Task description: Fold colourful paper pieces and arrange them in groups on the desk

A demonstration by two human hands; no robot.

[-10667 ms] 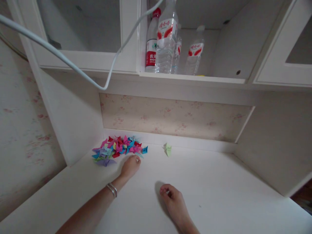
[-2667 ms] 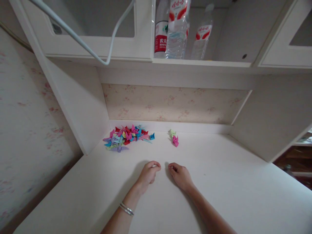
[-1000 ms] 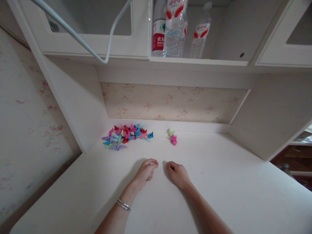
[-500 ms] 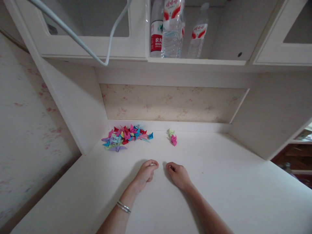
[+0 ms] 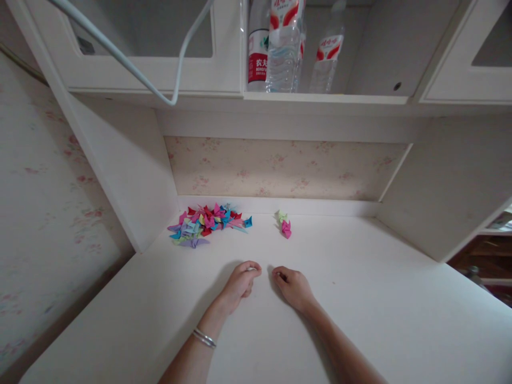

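My left hand (image 5: 240,282) is closed, thumb and forefinger pinched together, low over the white desk (image 5: 256,341). My right hand (image 5: 293,286) faces it a short gap away, its fingers curled in a similar pinch. Whatever either pinch may hold is hidden or too small to name. Beyond my left hand lies a heap of folded paper cranes (image 5: 208,220) in pink, red, blue, purple and green. A pink paper crane (image 5: 286,229) and a pale green one (image 5: 282,216) lie touching beyond my right hand. Neither hand touches the cranes.
Overhead, an open cupboard shelf (image 5: 360,98) holds several plastic bottles (image 5: 283,61). A white bent tube (image 5: 116,53) hangs across the upper left. White side panels (image 5: 132,170) close in the desk at left and right, with a papered back wall (image 5: 280,168).
The view has tilted and shifted very slightly. Both hands keep the same pinched pose in nearly the same place, and the cranes have not moved.
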